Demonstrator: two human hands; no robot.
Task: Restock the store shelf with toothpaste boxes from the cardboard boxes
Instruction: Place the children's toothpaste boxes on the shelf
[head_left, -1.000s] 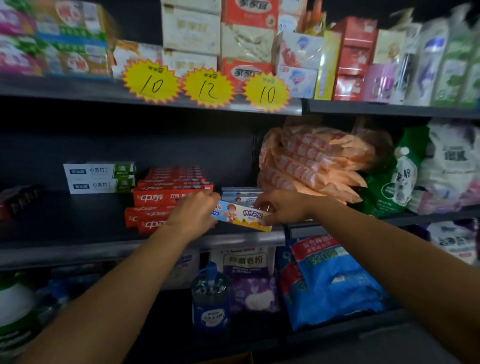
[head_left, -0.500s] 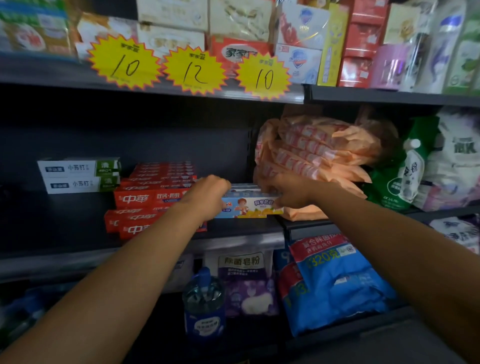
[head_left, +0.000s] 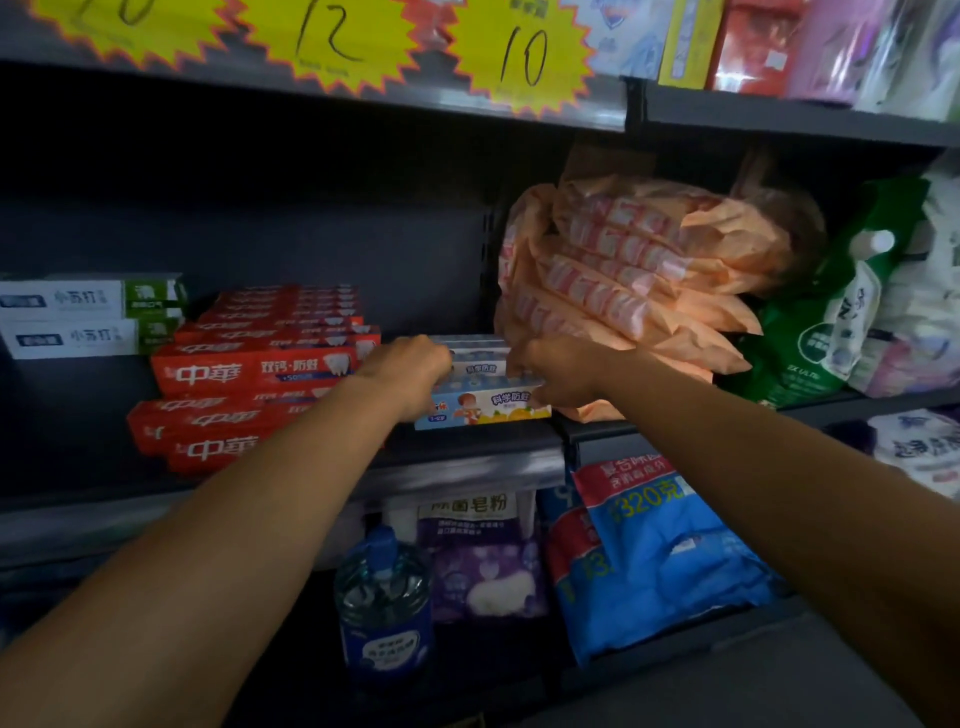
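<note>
Both hands hold the ends of a kids' toothpaste box on the dark shelf. The left hand curls round one end, the right hand seems to pinch the other. Red toothpaste boxes lie just beside it.

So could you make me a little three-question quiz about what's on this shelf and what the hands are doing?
1. True or false: both the left hand and the right hand are on the children's toothpaste boxes.
2. What lies directly left of those boxes? A) red toothpaste boxes B) blue bottle C) green pouch
3. Fill in: the yellow price tag above the hands reads ___.

Key: 1 true; 2 A; 3 10. The orange packets lie to the right, and the blue bottle stands on the shelf below.
</note>
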